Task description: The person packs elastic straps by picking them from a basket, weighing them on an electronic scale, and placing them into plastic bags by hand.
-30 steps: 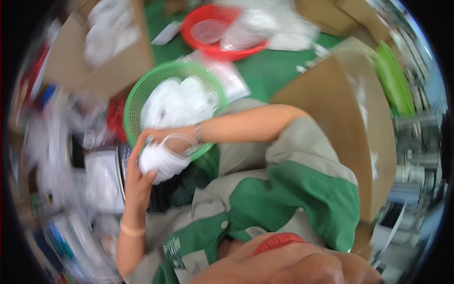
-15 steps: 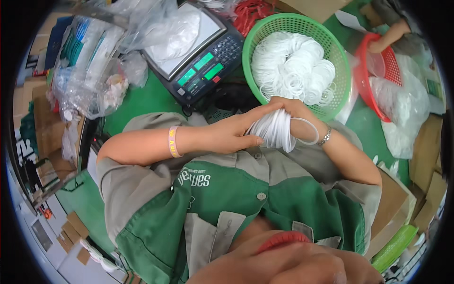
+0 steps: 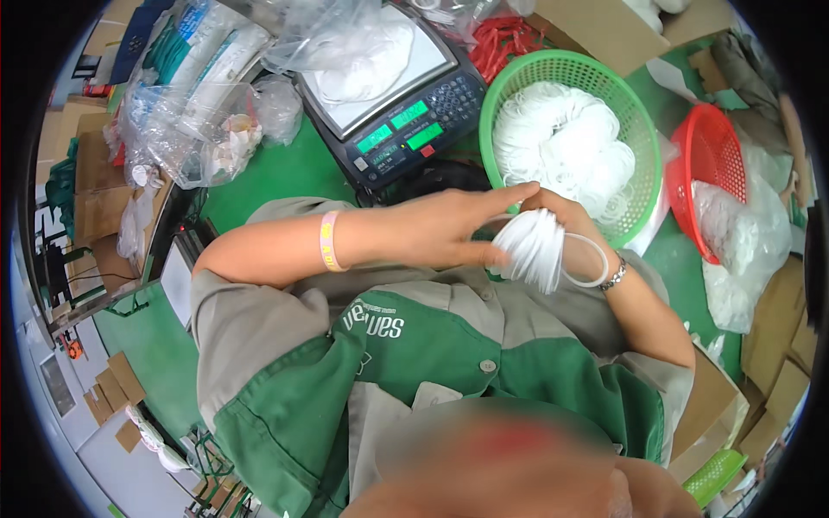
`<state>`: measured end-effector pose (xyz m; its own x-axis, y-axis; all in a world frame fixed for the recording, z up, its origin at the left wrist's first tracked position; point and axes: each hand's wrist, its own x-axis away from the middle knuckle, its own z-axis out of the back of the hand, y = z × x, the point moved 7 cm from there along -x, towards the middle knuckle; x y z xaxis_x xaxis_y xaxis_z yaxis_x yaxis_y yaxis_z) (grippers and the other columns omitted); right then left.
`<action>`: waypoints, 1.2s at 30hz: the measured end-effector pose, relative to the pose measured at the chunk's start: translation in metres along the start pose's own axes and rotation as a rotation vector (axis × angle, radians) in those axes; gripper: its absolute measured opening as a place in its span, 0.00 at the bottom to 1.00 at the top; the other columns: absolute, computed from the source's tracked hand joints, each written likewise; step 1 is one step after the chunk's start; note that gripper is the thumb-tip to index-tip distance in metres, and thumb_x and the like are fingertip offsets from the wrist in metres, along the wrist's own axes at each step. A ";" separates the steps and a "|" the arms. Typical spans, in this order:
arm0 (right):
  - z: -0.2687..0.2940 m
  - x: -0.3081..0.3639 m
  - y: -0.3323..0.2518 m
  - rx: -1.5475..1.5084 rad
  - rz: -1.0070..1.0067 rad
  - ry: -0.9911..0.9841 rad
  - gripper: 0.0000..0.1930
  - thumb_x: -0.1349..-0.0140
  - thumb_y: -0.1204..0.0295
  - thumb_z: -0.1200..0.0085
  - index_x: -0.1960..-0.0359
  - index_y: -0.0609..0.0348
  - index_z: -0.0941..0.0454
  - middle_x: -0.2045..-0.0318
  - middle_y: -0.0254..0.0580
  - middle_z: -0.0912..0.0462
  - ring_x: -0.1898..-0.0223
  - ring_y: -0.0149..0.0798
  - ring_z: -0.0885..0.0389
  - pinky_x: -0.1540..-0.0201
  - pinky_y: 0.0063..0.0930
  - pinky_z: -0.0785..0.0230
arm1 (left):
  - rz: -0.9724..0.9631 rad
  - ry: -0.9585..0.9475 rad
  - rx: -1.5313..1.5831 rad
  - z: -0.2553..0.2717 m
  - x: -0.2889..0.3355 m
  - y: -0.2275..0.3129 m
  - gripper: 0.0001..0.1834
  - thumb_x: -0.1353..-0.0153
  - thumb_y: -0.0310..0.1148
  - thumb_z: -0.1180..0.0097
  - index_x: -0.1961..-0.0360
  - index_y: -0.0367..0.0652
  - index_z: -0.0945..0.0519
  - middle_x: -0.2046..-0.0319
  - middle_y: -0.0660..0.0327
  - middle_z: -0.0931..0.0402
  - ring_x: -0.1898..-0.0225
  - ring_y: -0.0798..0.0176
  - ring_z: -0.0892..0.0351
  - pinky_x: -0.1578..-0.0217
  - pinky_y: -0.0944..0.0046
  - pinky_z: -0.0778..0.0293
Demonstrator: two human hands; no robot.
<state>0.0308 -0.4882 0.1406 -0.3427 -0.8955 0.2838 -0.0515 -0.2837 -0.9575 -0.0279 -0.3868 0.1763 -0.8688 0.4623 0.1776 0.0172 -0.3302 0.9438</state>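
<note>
A bundle of thin white rings [image 3: 534, 252] is held between my two hands in front of my chest. My left hand [image 3: 445, 226], a pink band on its wrist, curves round the bundle's left end, its thumb against the rings and a gap inside its palm. From the other side my right hand [image 3: 574, 226], a metal bracelet on its wrist, grips the bundle; its fingers are partly hidden behind the rings. One ring loops loose toward the right wrist. Just beyond my hands, a green basket [image 3: 643, 142] holds a heap of similar white rings [image 3: 566, 147].
A digital scale [image 3: 401, 129] with a bag of white rings [image 3: 367, 65] on its plate stands beyond my left hand. Clear plastic bags [image 3: 194, 129] lie at the left. On the right are a red basket [image 3: 708, 164], a plastic bag and cardboard boxes [image 3: 773, 311].
The view has shifted, so the scale and baskets sit farther right. My left hand's grip has loosened, its thumb and fingers wider apart. A person's arm at the red basket is gone from view.
</note>
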 end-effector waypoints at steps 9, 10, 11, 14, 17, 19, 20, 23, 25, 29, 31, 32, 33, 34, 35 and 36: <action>0.025 0.003 -0.015 0.000 0.106 0.128 0.10 0.52 0.77 0.45 0.68 0.59 0.31 0.74 0.28 0.28 0.70 0.20 0.32 0.66 0.15 0.39 | 0.124 1.236 -0.303 0.302 0.092 -0.032 0.03 0.49 0.25 0.50 0.72 0.39 0.26 0.78 0.67 0.29 0.78 0.76 0.34 0.75 0.79 0.39; 0.027 0.004 -0.013 -0.022 0.090 0.141 0.10 0.52 0.77 0.45 0.68 0.59 0.31 0.73 0.28 0.28 0.70 0.20 0.32 0.66 0.14 0.39 | 0.237 1.108 -0.238 0.323 0.091 -0.078 0.07 0.46 0.28 0.51 0.67 0.37 0.26 0.71 0.64 0.27 0.70 0.73 0.31 0.67 0.75 0.36; 0.031 0.005 -0.008 -0.032 0.083 0.166 0.10 0.52 0.77 0.45 0.68 0.59 0.32 0.73 0.28 0.28 0.70 0.20 0.32 0.67 0.14 0.39 | 0.345 0.973 -0.171 0.331 0.083 -0.119 0.12 0.43 0.32 0.52 0.62 0.35 0.25 0.64 0.62 0.25 0.62 0.70 0.28 0.59 0.71 0.33; 0.036 0.006 -0.006 -0.054 0.036 0.201 0.10 0.53 0.77 0.44 0.68 0.58 0.32 0.73 0.28 0.29 0.71 0.20 0.33 0.67 0.14 0.39 | 0.605 0.769 -0.077 0.321 0.052 -0.192 0.13 0.46 0.33 0.47 0.62 0.37 0.25 0.65 0.63 0.25 0.61 0.71 0.28 0.59 0.71 0.33; 0.041 0.005 -0.004 -0.052 0.052 0.215 0.11 0.53 0.77 0.44 0.68 0.58 0.32 0.74 0.28 0.29 0.71 0.21 0.32 0.67 0.14 0.39 | 0.621 0.549 -0.498 0.314 0.029 -0.231 0.15 0.49 0.31 0.45 0.60 0.38 0.26 0.65 0.62 0.26 0.67 0.70 0.26 0.67 0.71 0.30; 0.047 0.005 -0.002 -0.030 0.014 0.237 0.11 0.53 0.77 0.44 0.68 0.58 0.32 0.73 0.28 0.29 0.70 0.21 0.32 0.66 0.15 0.39 | 0.850 0.597 -0.106 0.293 0.024 -0.257 0.16 0.52 0.28 0.45 0.60 0.38 0.26 0.71 0.60 0.24 0.77 0.67 0.26 0.78 0.69 0.31; 0.045 0.003 -0.005 -0.032 0.022 0.226 0.11 0.53 0.77 0.44 0.68 0.58 0.32 0.73 0.28 0.29 0.70 0.21 0.32 0.66 0.15 0.39 | 0.858 0.609 -0.109 0.298 0.031 -0.267 0.16 0.52 0.28 0.45 0.60 0.38 0.26 0.71 0.60 0.24 0.77 0.67 0.26 0.78 0.69 0.31; 0.050 0.001 -0.004 -0.058 0.005 0.236 0.11 0.53 0.77 0.44 0.68 0.58 0.32 0.73 0.28 0.28 0.70 0.21 0.32 0.66 0.15 0.38 | 0.855 0.537 -0.634 0.309 0.018 -0.264 0.17 0.56 0.28 0.48 0.62 0.37 0.26 0.87 0.59 0.26 0.86 0.65 0.29 0.87 0.66 0.35; 0.056 0.002 -0.001 0.009 0.027 0.262 0.11 0.53 0.78 0.44 0.69 0.58 0.32 0.74 0.28 0.28 0.70 0.21 0.32 0.66 0.15 0.38 | 0.851 0.467 -0.645 0.297 0.001 -0.254 0.17 0.56 0.30 0.49 0.62 0.36 0.26 0.83 0.56 0.24 0.83 0.62 0.27 0.83 0.64 0.32; 0.056 -0.001 -0.004 -0.043 0.001 0.256 0.11 0.54 0.79 0.45 0.69 0.59 0.31 0.74 0.28 0.28 0.70 0.21 0.32 0.66 0.15 0.38 | 0.935 0.495 -0.983 0.320 0.012 -0.291 0.22 0.56 0.35 0.47 0.56 0.43 0.26 0.62 0.49 0.25 0.59 0.53 0.25 0.62 0.57 0.29; 0.061 0.000 -0.001 -0.043 0.009 0.268 0.11 0.54 0.79 0.45 0.68 0.58 0.31 0.73 0.29 0.28 0.70 0.21 0.32 0.65 0.15 0.38 | 0.942 0.482 -0.992 0.315 0.002 -0.301 0.21 0.54 0.35 0.49 0.56 0.43 0.27 0.57 0.50 0.28 0.55 0.54 0.28 0.58 0.57 0.31; 0.065 0.001 0.000 -0.043 0.006 0.285 0.11 0.54 0.79 0.45 0.68 0.58 0.31 0.73 0.29 0.28 0.70 0.21 0.32 0.65 0.15 0.38 | 0.955 0.473 -1.001 0.312 -0.006 -0.301 0.21 0.53 0.35 0.51 0.55 0.42 0.28 0.52 0.51 0.32 0.50 0.54 0.32 0.53 0.57 0.33; 0.068 0.002 -0.002 0.012 0.022 0.287 0.11 0.54 0.79 0.45 0.68 0.58 0.31 0.73 0.29 0.27 0.69 0.22 0.31 0.65 0.16 0.38 | 0.939 0.465 -1.007 0.313 -0.013 -0.305 0.21 0.53 0.35 0.51 0.55 0.42 0.28 0.52 0.51 0.32 0.50 0.54 0.32 0.53 0.57 0.33; 0.067 0.001 -0.006 0.065 0.050 0.274 0.11 0.54 0.78 0.45 0.67 0.58 0.31 0.73 0.29 0.27 0.69 0.22 0.31 0.65 0.16 0.38 | 0.938 0.416 -1.008 0.315 -0.005 -0.312 0.21 0.52 0.35 0.52 0.55 0.42 0.28 0.51 0.52 0.33 0.49 0.53 0.33 0.53 0.56 0.34; 0.067 0.002 -0.006 0.060 0.051 0.284 0.11 0.54 0.78 0.45 0.67 0.58 0.31 0.73 0.29 0.27 0.69 0.22 0.31 0.65 0.16 0.38 | 0.930 0.358 -1.007 0.316 -0.003 -0.315 0.20 0.51 0.34 0.53 0.55 0.42 0.28 0.49 0.54 0.34 0.49 0.53 0.34 0.53 0.55 0.34; 0.067 0.002 -0.008 0.045 0.066 0.279 0.11 0.53 0.78 0.45 0.67 0.58 0.31 0.72 0.29 0.27 0.69 0.22 0.31 0.64 0.16 0.38 | 0.924 0.353 -1.015 0.320 -0.002 -0.316 0.20 0.51 0.34 0.53 0.55 0.42 0.28 0.49 0.54 0.34 0.49 0.53 0.34 0.53 0.55 0.34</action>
<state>0.0934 -0.5103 0.1521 -0.5894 -0.7851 0.1904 0.0185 -0.2487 -0.9684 0.1268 -0.0198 -0.0328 -0.8192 -0.4196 0.3910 0.4125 -0.9047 -0.1067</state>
